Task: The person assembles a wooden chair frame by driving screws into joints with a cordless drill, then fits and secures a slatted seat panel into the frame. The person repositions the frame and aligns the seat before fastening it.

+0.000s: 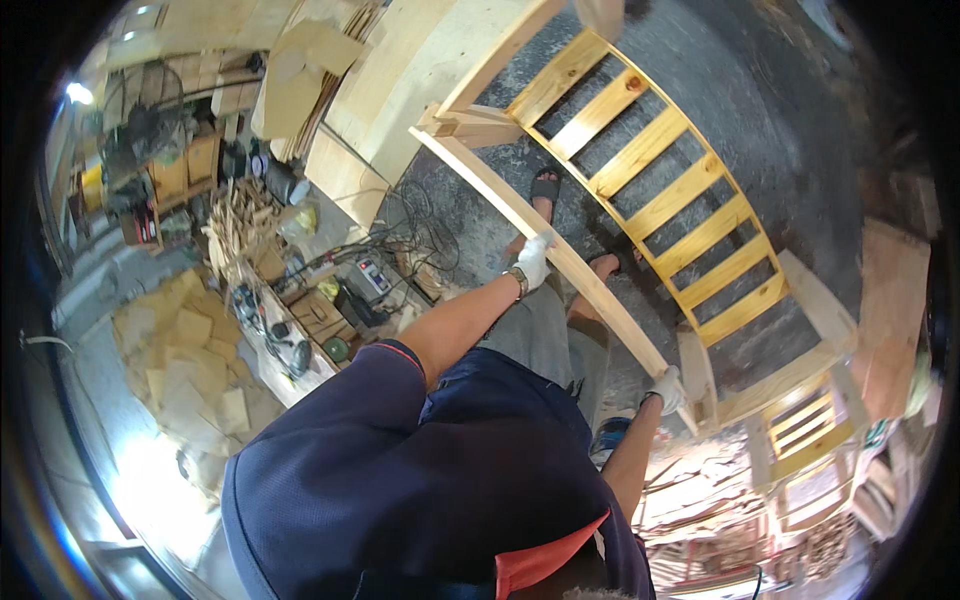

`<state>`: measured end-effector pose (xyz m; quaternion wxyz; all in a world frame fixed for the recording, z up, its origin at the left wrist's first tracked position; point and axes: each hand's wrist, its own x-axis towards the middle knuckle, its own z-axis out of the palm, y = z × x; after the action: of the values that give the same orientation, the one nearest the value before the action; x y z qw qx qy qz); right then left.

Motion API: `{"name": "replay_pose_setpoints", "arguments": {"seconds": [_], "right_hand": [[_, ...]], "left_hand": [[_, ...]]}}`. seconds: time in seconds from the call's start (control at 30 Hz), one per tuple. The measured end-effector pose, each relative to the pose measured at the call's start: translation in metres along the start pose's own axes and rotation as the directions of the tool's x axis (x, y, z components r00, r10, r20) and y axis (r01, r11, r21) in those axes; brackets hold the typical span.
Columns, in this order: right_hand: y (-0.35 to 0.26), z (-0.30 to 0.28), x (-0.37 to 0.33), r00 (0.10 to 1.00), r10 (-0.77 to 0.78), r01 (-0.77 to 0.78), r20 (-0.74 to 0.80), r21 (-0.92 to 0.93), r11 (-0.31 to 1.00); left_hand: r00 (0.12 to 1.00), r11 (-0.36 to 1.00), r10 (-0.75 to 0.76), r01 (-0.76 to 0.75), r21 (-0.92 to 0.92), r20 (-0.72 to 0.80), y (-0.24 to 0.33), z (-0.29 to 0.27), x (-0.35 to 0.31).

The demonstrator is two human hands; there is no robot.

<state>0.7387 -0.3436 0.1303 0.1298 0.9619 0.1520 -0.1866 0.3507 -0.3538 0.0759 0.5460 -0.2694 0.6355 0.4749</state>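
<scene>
Where the person point(400, 480) stands, a long pale wooden bar point(605, 303) runs slantwise just in front of them, as one side of a big wooden frame point(505, 52). The left hand point(533, 261), gloved in white, is curled over the bar near its middle, and the right hand point(666, 388), gloved too, grips it near the lower end. Past the bar is the frame's row of seven yellow slats point(682, 190), above a dark grey floor point(800, 180). A dark sandal point(546, 186) shows between the bar and the slats. Off to the left are tangled black cables point(425, 235), then a heap of wood sticks point(240, 220) and many flat brown pieces point(190, 345). Big pale boards point(410, 75) lie near the top, and another slatted frame point(815, 450) is at the lower right
</scene>
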Motion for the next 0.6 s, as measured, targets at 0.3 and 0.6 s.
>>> {"name": "replay_pose_setpoints", "arguments": {"seconds": [0.3, 0.6], "right_hand": [[-0.135, 0.003, -0.153, 0.055, -0.707, 0.988, 0.705, 0.064, 0.141], [-0.142, 0.028, -0.166, -0.134, -0.687, 0.967, 0.715, 0.247, 0.069]], "left_hand": [[1.0, 0.974, -0.001, -0.006, 0.225, 0.03, 0.02, 0.02, -0.026], [0.989, 0.968, 0.145, -0.15, 0.202, 0.036, 0.012, 0.011, -0.047]]}}
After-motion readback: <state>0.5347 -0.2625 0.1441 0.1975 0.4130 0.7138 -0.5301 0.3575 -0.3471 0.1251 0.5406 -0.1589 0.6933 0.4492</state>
